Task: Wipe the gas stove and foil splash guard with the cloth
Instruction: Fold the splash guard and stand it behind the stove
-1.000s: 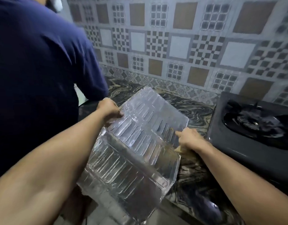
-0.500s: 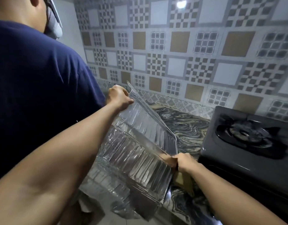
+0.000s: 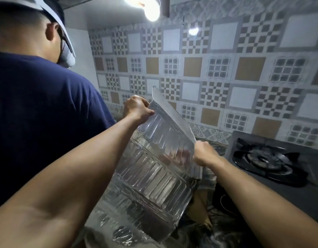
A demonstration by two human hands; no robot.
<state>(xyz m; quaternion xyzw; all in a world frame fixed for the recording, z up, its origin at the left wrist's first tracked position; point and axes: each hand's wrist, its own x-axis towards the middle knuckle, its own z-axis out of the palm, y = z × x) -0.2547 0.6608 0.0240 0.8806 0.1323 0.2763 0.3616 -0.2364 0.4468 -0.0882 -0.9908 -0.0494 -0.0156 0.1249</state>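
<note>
Since both hands pinch its top edge, left hand (image 3: 136,109) higher, right hand (image 3: 204,155) lower, the foil splash guard (image 3: 154,169) hangs tilted btwn them, prob for unfolding; gas stove (image 3: 272,161) sits right of the right hand, no cloth visible.

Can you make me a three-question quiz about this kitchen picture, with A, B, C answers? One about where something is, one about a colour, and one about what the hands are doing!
1. Where is the gas stove?
A. Right of the foil splash guard
B. Left of it
C. Hanging on the wall

2. What colour is the other person's shirt?
A. Red
B. Dark blue
C. Yellow

3. What are the hands doing?
A. Both resting empty
B. One is holding a cup
C. Both are gripping the foil guard

Answers: 1 A, the stove sits at the right. 2 B, the shirt is navy. 3 C, the left hand holds the upper corner and the right hand the right edge.
</note>
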